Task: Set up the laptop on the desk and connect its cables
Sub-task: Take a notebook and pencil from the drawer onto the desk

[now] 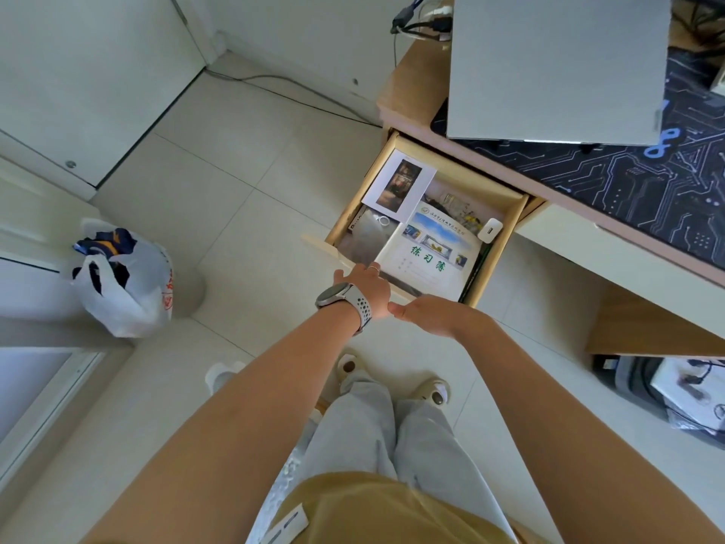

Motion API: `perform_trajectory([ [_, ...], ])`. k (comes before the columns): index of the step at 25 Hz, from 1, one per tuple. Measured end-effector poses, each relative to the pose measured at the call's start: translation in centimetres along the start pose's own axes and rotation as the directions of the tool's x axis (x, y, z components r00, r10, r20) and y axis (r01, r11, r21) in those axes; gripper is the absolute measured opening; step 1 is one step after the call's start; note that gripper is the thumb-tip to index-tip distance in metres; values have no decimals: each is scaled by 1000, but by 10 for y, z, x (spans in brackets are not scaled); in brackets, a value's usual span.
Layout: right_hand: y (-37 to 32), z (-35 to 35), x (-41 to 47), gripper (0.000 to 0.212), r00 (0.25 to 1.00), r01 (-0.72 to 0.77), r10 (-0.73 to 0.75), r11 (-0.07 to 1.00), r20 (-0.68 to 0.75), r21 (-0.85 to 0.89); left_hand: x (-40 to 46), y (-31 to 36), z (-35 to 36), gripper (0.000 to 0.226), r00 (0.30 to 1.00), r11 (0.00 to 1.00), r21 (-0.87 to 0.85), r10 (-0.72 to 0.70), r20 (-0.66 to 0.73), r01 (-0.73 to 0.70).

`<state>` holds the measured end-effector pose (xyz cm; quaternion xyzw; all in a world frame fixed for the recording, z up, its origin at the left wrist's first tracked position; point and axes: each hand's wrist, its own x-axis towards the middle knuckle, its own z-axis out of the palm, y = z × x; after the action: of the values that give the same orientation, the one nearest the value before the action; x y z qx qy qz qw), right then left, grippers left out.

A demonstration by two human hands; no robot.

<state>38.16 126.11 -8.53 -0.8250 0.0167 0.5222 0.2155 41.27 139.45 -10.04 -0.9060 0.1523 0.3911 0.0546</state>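
The desk point(408, 84) runs along the upper right. On it, well back from its drawer point(506, 237), lies the closed grey laptop point(557, 64), resting on a dark circuit-print mat point(635, 178). Cables point(423, 23) bunch at the desk's far corner, just left of the laptop; none can be seen plugged into it.

The drawer stands pulled out from the desk's front. Inside lie a notebook point(431, 257), a photo card point(398, 186) and, by the right wall, a small white charger point(490, 229).

Both hands are at the drawer's near edge. The left hand point(367, 286), watch on its wrist, curls its fingers over the front lip, gripping it. The right hand point(431, 314) lies flat and empty against the front, holding nothing.

This looks like a search for an accessory or a closing of the drawer; I cannot tell which. Next the charger probably wants lifting out, then the laptop opening and its cables joining.
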Motion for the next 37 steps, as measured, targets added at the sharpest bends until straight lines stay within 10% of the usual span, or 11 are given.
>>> perform_trajectory([
  [17,8,3,-1,82,996,-17,35,973,-76,231,8,-1,3,43,994,997,-63,38,-99,-44],
  [24,46,-39,2,17,870,43,319,710,-375,703,50,9,-13,45,956,913,-407,-86,-281,-37],
  [29,64,-64,3,20,871,-72,401,677,-284,733,70,12,-35,42,956,689,-720,-259,-136,83],
  [37,58,-68,15,24,924,-116,377,444,-68,889,85,4,-59,44,971,666,-724,-240,17,178],
])
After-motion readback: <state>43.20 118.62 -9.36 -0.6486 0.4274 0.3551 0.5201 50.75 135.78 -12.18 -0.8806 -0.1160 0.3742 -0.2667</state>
